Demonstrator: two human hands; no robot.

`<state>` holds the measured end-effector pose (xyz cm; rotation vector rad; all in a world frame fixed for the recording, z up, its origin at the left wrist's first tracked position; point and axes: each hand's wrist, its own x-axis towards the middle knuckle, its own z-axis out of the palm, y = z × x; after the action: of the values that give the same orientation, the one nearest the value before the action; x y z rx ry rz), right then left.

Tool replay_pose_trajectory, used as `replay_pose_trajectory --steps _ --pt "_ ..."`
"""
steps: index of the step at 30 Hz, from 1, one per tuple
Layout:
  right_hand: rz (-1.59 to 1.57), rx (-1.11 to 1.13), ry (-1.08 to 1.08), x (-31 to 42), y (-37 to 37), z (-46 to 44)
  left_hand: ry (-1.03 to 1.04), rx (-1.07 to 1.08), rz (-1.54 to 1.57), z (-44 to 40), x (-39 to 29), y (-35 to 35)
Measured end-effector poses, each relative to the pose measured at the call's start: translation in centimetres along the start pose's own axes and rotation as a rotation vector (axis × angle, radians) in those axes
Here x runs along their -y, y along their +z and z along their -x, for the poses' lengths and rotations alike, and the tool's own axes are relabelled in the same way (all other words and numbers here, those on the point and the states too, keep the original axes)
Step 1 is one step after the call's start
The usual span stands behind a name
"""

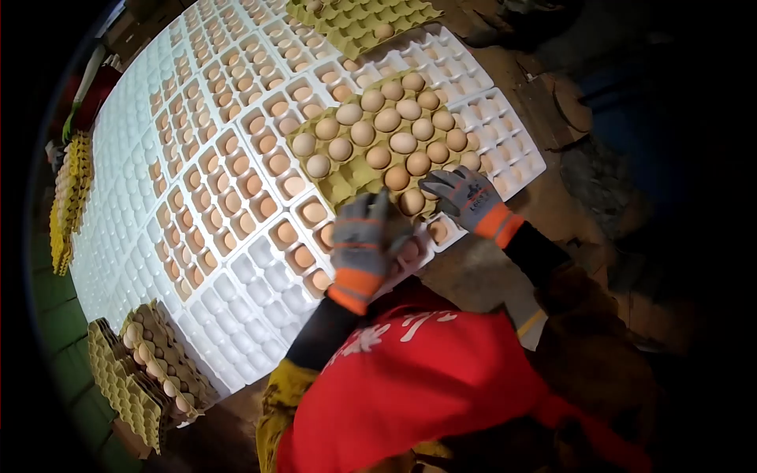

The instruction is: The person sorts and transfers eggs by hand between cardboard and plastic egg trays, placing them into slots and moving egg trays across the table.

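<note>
- Our left hand, gloved in grey and orange, reaches over the near-left corner of the olive tray, fingers extended but blurred; we cannot tell whether it grips anything.
- Our right hand, gloved alike, lies at the tray's near-right edge with fingers bent beside a brown egg — we cannot tell whether it is holding one.
- Olive tray: located in front of us, resting on top of the white trays; it carries rows of eggs in pale to brown tones, and its pockets show near our left hand.
- White trays: laid side by side, many with eggs in their pockets.
- Second olive tray: at the far side, bearing a few eggs.
- Stacked trays: tilted at the near-left corner, with eggs alongside.
- Yellow trays: piled beyond the left edge — well apart from our hands.
</note>
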<state>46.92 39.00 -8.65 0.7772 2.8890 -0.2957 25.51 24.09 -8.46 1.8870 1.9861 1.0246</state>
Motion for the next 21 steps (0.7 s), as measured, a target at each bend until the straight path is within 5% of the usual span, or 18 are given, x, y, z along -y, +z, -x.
replay_pose_trajectory --steps 2,6,7,10,12,13,14,15,16,19,21 --pt "-0.013 -0.157 -0.065 -1.5 1.2 -0.1 -0.044 0.159 -0.144 -1.4 -1.9 4.7" --pt "-1.658 -0.227 0.300 -3.4 1.3 0.6 -0.103 0.194 -0.203 -2.1 -1.4 7.8" --pt "-1.409 -0.400 0.099 -4.1 1.6 -0.1 -0.053 0.132 -0.162 -2.0 -1.4 7.5" --pt "-1.666 -0.322 0.190 -5.3 1.7 -1.2 -0.378 -0.085 0.613 -1.7 -0.4 6.9" --pt "-1.434 -0.038 0.321 -4.6 -2.6 -2.6 -0.485 -0.166 0.855 -2.1 1.1 5.9" --pt "-0.782 -0.288 0.022 -4.4 -1.5 -3.3 -0.549 -0.150 0.897 -2.6 1.8 5.2" --pt "-0.398 -0.237 0.009 -3.0 -2.9 -3.6 -0.616 -0.135 0.939 -3.4 1.7 4.5" --pt "-0.065 -0.238 0.008 -2.1 -0.7 -4.5 -0.334 -0.143 0.275 -4.4 0.9 4.6" --pt "0.272 -0.242 0.006 -1.9 1.3 -5.3 -0.204 -0.150 0.116 -5.0 -0.1 5.2" --pt "0.076 -0.128 0.027 -2.1 -0.5 -5.8 -0.235 0.296 -0.362 -6.7 -1.7 5.9" --pt "-0.527 -0.323 0.018 -4.5 0.5 -5.1 -0.359 0.120 -0.017 -6.3 -0.7 5.6"
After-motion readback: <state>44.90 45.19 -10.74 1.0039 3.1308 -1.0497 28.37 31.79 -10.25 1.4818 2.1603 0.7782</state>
